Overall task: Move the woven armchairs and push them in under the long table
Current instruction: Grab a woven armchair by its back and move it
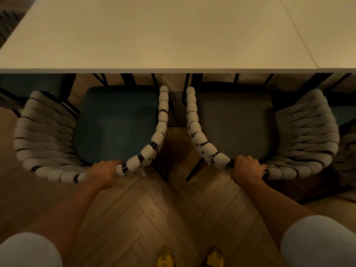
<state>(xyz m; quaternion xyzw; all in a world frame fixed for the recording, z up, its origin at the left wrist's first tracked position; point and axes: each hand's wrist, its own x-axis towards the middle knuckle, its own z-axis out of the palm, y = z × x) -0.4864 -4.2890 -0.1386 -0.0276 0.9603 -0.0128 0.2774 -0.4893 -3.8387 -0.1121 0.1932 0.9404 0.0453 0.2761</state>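
Left hand: the left hand [105, 174] grips the back rail of the left woven armchair [48, 132], fingers curled tightly over it, their tips hidden behind the rail.
Right hand: the right hand [247, 170] holds the back rail of the right woven armchair [312, 128] the same way, fingers wrapped round.
Armchair build: chunky off-white cord looped in fat rounded bands over a thin dark curved frame, with the backs sweeping round into arms.
Seats: just beyond the left fingers is a smooth teal seat cushion [115, 122], and beyond the right fingers a smooth dark grey seat cushion [233, 120].
Position: the armchairs stand side by side, slightly apart. Their seat fronts reach the near edge of the long pale flat tabletop [154, 35], well beyond the fingers. How far under they go cannot be told.
Floor: a wooden herringbone floor [154, 209] lies on the near side of the fingers.
Hard to make out: the front legs are hidden in shadow under the tabletop. The yellow shoes [165, 257] are cut off at the bottom edge.
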